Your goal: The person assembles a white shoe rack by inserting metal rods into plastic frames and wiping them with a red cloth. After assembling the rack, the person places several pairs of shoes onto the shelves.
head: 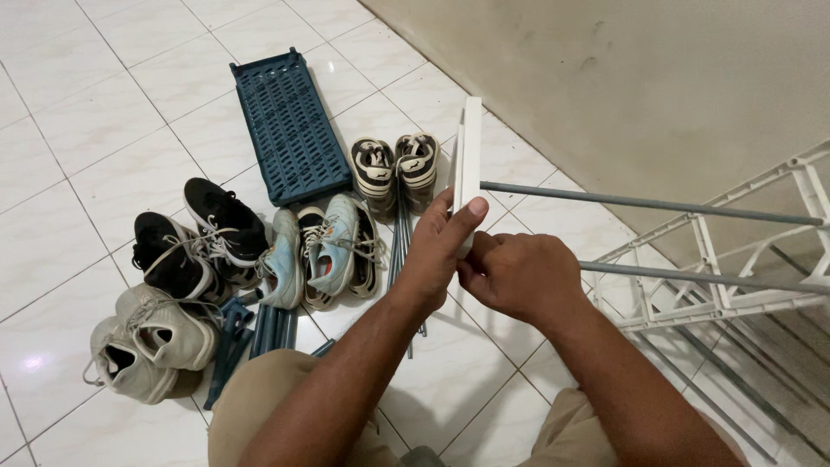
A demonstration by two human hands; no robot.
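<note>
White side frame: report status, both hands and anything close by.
Left hand and right hand both grip the white side frame. Two grey rods plugged into it. Shoes and loose rods on the floor alongside.

Soft, even indoor light; faint glare on the floor tiles (35, 363) (lower left); sharp focus, slight wide-angle bending at edges.

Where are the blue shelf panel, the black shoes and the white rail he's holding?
Blue panel (285, 130), head view, middle of its grid.
Black shoes (226, 216), head view, upper of the right shoe.
White rail (471, 138), head view, upper length.
</note>
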